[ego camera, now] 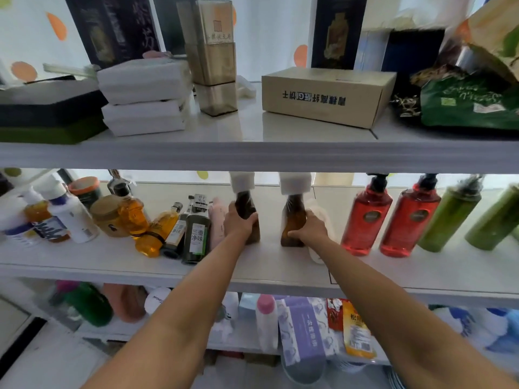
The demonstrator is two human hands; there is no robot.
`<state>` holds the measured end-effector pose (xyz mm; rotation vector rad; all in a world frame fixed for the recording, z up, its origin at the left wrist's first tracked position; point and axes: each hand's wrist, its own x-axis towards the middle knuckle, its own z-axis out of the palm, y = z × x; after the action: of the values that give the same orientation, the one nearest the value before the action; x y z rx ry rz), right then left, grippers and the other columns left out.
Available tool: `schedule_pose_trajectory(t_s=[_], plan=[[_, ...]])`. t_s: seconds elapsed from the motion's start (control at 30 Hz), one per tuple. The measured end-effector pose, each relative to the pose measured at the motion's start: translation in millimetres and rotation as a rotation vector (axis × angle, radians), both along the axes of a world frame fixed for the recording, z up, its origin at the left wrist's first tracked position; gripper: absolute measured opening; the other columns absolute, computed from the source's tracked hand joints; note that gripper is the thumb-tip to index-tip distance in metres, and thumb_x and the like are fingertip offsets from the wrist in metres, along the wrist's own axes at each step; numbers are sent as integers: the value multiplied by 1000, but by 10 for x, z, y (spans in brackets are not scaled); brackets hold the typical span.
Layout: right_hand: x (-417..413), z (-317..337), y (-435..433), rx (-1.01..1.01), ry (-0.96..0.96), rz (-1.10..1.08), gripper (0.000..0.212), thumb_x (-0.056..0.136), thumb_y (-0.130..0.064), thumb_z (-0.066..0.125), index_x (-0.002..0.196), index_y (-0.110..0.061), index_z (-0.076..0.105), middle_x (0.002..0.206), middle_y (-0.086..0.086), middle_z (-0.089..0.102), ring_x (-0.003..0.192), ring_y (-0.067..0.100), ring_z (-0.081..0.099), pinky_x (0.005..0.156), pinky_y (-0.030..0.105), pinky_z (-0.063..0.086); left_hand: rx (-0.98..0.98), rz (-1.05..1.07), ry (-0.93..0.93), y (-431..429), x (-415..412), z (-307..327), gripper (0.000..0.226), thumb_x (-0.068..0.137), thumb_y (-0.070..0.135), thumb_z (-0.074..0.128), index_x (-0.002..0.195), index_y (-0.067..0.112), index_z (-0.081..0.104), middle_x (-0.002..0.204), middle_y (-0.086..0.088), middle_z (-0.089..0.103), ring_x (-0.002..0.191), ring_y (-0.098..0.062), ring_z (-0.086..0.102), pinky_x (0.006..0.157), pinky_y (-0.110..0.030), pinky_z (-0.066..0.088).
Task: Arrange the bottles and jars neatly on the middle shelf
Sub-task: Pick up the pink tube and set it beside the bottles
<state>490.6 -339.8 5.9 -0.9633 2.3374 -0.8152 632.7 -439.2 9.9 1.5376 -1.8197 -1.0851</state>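
I have both hands on the middle shelf, at the centre of the frame. My left hand is wrapped around the lower body of a brown bottle, and my right hand is wrapped around a second brown bottle just to its right. Both bottles stand upright on the shelf, a little apart, their white tops hidden partly behind the upper shelf edge. A white bottle sits just behind my right hand.

To the right stand two red pump bottles side by side, then two green bottles leaning right. To the left of my left hand is a pink bottle, a dark green bottle, then a crowded cluster of amber bottles and white ones at centre left, several tilted.
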Motion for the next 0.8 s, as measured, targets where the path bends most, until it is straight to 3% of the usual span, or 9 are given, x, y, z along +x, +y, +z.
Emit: schedule_pose_trajectory(t_s=[0.27, 0.37, 0.57, 0.67, 0.73, 0.8], plan=[[64, -78, -280, -48, 38, -82, 48, 89, -19, 60, 134, -16, 42, 126, 12, 55, 112, 31, 56, 93, 37, 48, 16, -129, 59, -96, -42, -42, 43, 95, 25, 56, 135, 18, 43, 129, -15, 57, 117, -33, 54, 99, -41, 45], [139, -128, -399, -49, 69, -100, 41, 91, -18, 57, 130, -16, 44, 120, 13, 58, 108, 31, 58, 91, 39, 52, 43, -160, 101, -116, -40, -40, 42, 96, 23, 54, 135, 19, 43, 132, -12, 56, 122, -32, 51, 100, -38, 40], [190, -163, -403, -29, 36, -162, 48, 90, -20, 60, 134, -14, 41, 123, 13, 57, 110, 31, 57, 90, 37, 50, 26, -228, 77, -174, 24, -86, 48, 94, 26, 57, 139, 21, 39, 136, -13, 54, 125, -33, 50, 104, -46, 42], [397, -251, -352, -25, -107, -364, 60, 90, -26, 61, 138, -6, 32, 123, 16, 55, 111, 33, 57, 91, 40, 49, -136, -163, -110, -99, 85, -197, 62, 92, 30, 59, 146, 16, 30, 149, -12, 38, 137, -29, 36, 113, -40, 33], [562, -342, -324, 19, -212, -444, 51, 89, -30, 61, 128, -2, 43, 122, 17, 56, 111, 34, 57, 89, 38, 48, -289, -19, -312, -42, 180, -300, 72, 89, 34, 63, 145, 10, 25, 154, -14, 23, 140, -27, 26, 113, -33, 27], [733, -410, -332, 63, -302, -405, 38, 92, -31, 56, 116, -2, 54, 117, 15, 60, 107, 33, 58, 89, 35, 47, -230, 58, -447, 19, 284, -370, 82, 86, 43, 63, 145, 9, 17, 146, -17, 27, 131, -29, 31, 109, -35, 29]])
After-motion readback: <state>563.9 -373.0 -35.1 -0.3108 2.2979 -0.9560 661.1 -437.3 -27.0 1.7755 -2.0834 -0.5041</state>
